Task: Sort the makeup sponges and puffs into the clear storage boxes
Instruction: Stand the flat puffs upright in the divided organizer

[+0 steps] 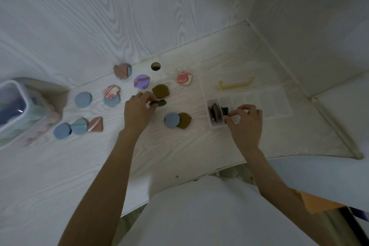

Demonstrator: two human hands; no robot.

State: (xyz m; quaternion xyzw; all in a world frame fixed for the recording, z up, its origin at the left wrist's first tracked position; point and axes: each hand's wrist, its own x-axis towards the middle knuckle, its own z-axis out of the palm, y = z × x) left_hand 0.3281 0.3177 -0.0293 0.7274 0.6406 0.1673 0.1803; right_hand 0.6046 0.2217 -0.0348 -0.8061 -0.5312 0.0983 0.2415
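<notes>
I find the left hand [139, 109] pinching a flat dark green puff [158, 103] at its near edge, the puff lying low over the white wood-grain surface [179, 146], whether lifted or resting I cannot tell. Its long axis runs left to right, pointing toward the clear compartmented storage box [259, 104], which lies to the right of it, past the right hand [244, 121]. The right hand is the nearer of the two to the box; its fingers are curled at the box's second slot, pinching what I judge to be another dark green puff [225, 110] standing on edge there. The two hands are well apart.

Contents, as far as visible: the leftmost slot holds several mauve-brown puffs [213, 111] on edge; the second slot holds the dark puff; the remaining slots to the right look unfilled, though the clear plastic makes this uncertain. A yellow strip [235, 85] lies just behind the box.

Loose on the surface: an olive-brown round puff [160, 91] just beyond the left hand, and a blue round puff overlapping a second olive one [177, 120] between the hands. A clear tub [14, 110] at far left holds pale items, not identifiable.

My judgement: the held puff must travel rightward to the second slot, turned on edge.
</notes>
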